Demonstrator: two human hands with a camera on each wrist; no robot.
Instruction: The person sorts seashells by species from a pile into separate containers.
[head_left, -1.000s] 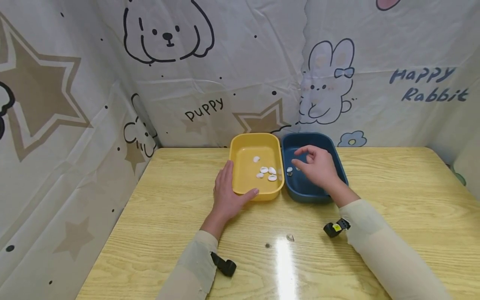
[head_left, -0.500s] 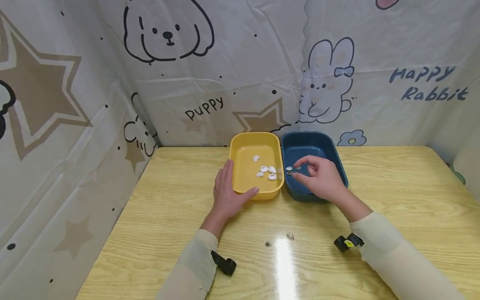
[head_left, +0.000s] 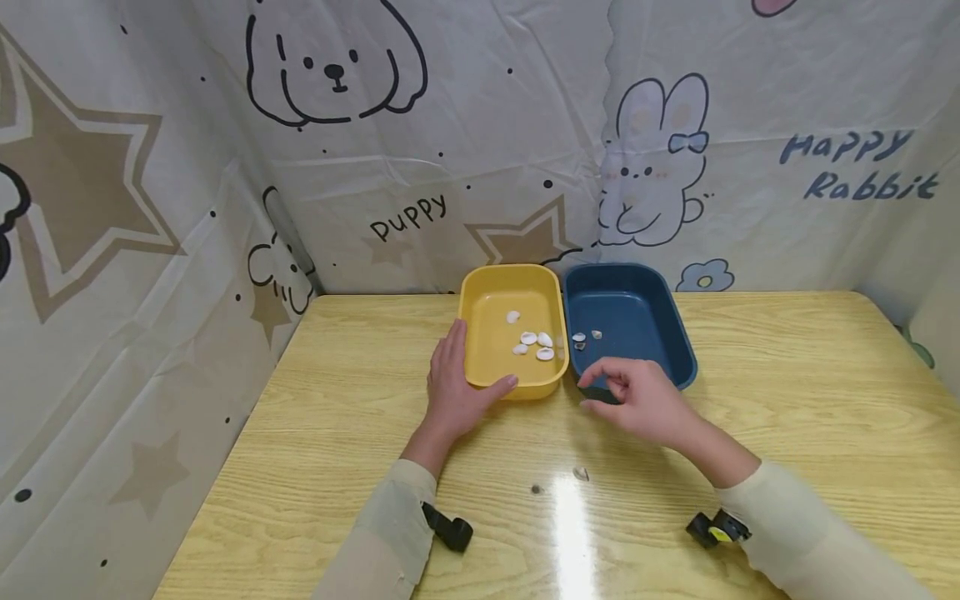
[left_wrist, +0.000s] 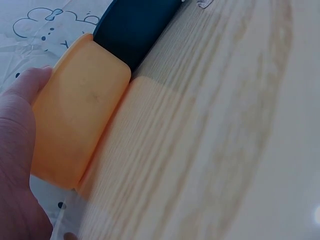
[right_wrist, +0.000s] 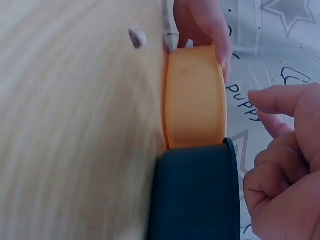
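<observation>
My left hand (head_left: 454, 387) rests against the near left corner of a yellow tray (head_left: 483, 367), its fingers straight along the side and its thumb at the front rim. Several white shells (head_left: 545, 354) lie inside that tray. To its right stands a dark blue tray (head_left: 652, 333) holding a few small shells (head_left: 597, 334). Over the blue tray's front edge hovers my right hand (head_left: 641, 402). Its thumb and index finger are apart with nothing visible between them; the other fingers curl in. A small pale shell (head_left: 581, 473) lies on the table in front, also visible in the right wrist view.
A small dark spot or piece (head_left: 536, 490) is on the wooden table (head_left: 337, 433), left of the loose shell. Behind the trays hangs a printed cloth (head_left: 360, 167), which continues along the left side. The two trays stand side by side against each other.
My right hand has drawn back from above the middle of the blue tray to its front edge, uncovering the small shells inside. The left hand has stayed on the yellow tray.
</observation>
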